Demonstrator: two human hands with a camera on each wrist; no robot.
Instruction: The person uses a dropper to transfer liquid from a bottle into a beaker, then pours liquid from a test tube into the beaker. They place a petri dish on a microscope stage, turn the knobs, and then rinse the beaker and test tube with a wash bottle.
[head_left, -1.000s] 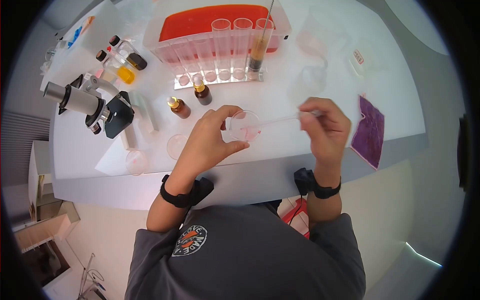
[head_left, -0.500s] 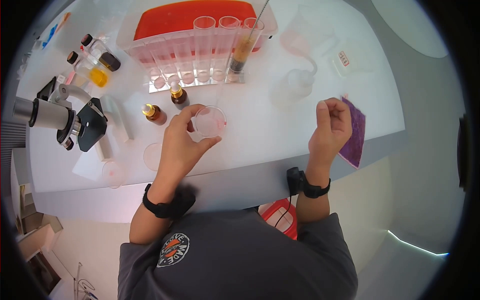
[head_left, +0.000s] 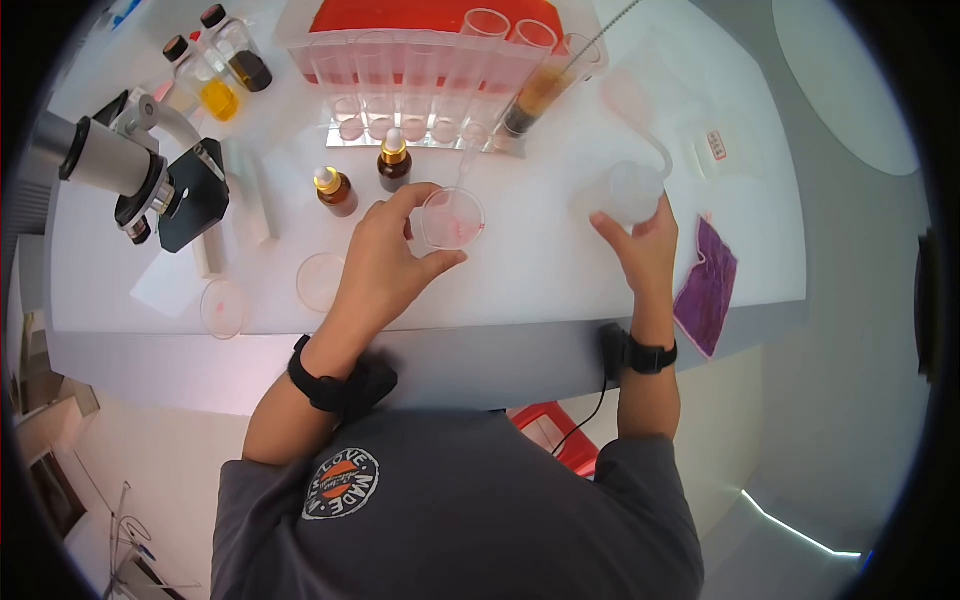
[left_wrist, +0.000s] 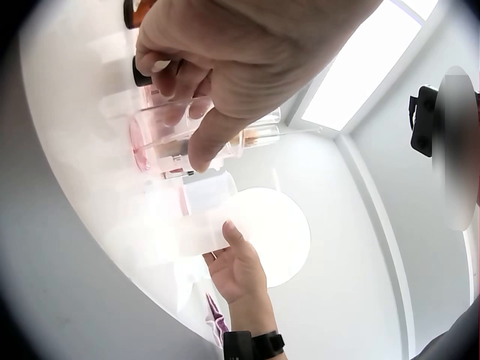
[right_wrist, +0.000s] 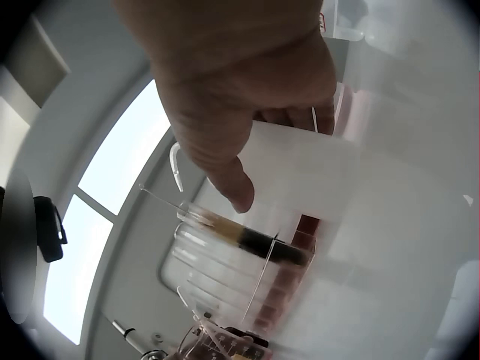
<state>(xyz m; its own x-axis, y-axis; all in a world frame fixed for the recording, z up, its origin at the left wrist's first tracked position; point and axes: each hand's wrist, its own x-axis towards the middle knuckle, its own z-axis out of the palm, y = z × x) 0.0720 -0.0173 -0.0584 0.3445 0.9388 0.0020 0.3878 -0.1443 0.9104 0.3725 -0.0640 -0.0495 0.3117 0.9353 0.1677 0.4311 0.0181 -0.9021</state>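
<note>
My left hand (head_left: 385, 255) holds a clear beaker (head_left: 453, 232), thumb on one side and fingers on the other. A little pink shows at the beaker's bottom. A slim clear rod (head_left: 470, 158) leans out over its far rim. My right hand (head_left: 650, 250) grips a whitish translucent wash bottle (head_left: 622, 192) with a bent spout. In the right wrist view the thumb lies along the near side of the bottle (right_wrist: 300, 165), and the other fingers are mostly hidden behind it. The left wrist view shows the beaker (left_wrist: 146, 146) upright on the white table.
Two brown dropper bottles (head_left: 395, 165) stand behind my left hand. Beyond are a test tube rack (head_left: 420, 145) and a red-lidded box (head_left: 400, 18). A microscope (head_left: 190, 200) and shallow clear dishes (head_left: 222, 308) are at left, a purple cloth (head_left: 708, 285) at right.
My right hand has let go of the clear rod, leaving it leaning in the beaker. It has moved right and taken hold of the wash bottle. The left hand stays at the beaker.
</note>
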